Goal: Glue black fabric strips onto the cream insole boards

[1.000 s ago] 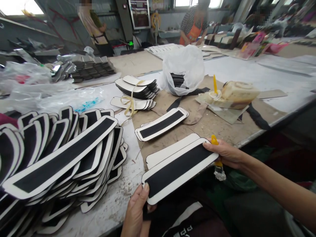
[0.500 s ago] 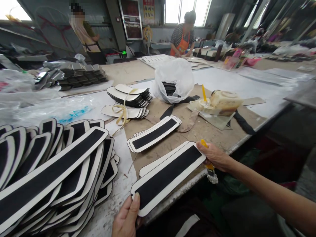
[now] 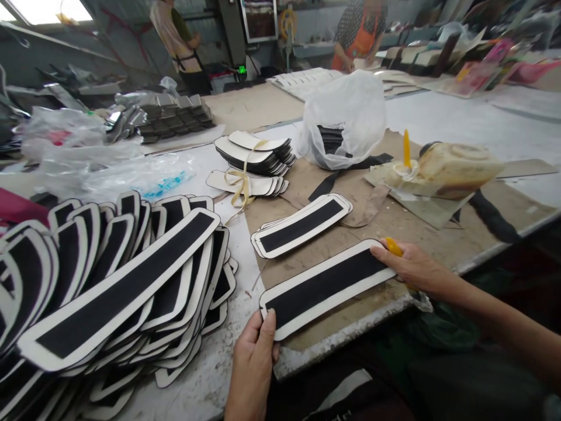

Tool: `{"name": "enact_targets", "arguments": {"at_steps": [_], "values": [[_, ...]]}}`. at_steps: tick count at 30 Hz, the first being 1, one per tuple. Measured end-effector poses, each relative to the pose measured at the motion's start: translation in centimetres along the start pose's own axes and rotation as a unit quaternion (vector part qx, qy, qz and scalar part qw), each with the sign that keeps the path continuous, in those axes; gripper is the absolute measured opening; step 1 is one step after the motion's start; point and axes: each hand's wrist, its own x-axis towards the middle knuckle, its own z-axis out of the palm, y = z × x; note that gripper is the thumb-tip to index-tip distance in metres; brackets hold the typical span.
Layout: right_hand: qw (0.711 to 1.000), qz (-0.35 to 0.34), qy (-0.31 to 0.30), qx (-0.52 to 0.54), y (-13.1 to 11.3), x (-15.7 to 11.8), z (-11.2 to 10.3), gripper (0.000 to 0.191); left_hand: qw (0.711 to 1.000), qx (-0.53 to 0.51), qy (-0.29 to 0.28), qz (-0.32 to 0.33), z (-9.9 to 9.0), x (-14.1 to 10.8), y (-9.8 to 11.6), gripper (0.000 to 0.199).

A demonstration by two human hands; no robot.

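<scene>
My left hand [image 3: 256,351] pinches the near left corner of a long white panel with a black strip [image 3: 326,286], thumb on top. At the panel's far right end, my right hand [image 3: 412,266] grips it too. A yellow-handled brush [image 3: 393,246] is also in my right hand, its whitish bristles partly hidden below the fingers. The panel is slightly tilted over the table's front edge. Just behind it lies a small stack of similar panels [image 3: 302,225]. To the left, a big fanned pile of such panels [image 3: 127,286] spreads over the table.
Behind are tied panel bundles [image 3: 254,155], a white plastic bag [image 3: 344,117] with black pieces, and a stained plastic container [image 3: 458,166] with a yellow handle [image 3: 407,149] beside it. Brown paper [image 3: 302,327] covers part of the table. Two people stand in the background.
The view has turned left and down, so the scene sits further right. Both hands still hold the panel, which now covers the pale panel seen beneath it before.
</scene>
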Motion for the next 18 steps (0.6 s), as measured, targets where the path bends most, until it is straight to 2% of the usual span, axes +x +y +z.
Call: {"name": "enact_targets", "arguments": {"at_steps": [7, 10, 18], "values": [[0.999, 0.018, -0.029, -0.003, -0.5, -0.2, -0.1, 0.045, 1.000, -0.003, 0.010, 0.002, -0.2, 0.6, -0.9, 0.030], [0.999, 0.000, -0.032, -0.004, -0.9, -0.5, -0.3, 0.041, 0.999, -0.026, 0.013, 0.019, -0.2, 0.6, -1.0, 0.027], [0.998, -0.023, -0.064, 0.009, -0.8, -0.8, -0.6, 0.038, 0.999, -0.044, 0.024, -0.009, -0.1, 0.0, -1.1, 0.036]]}}
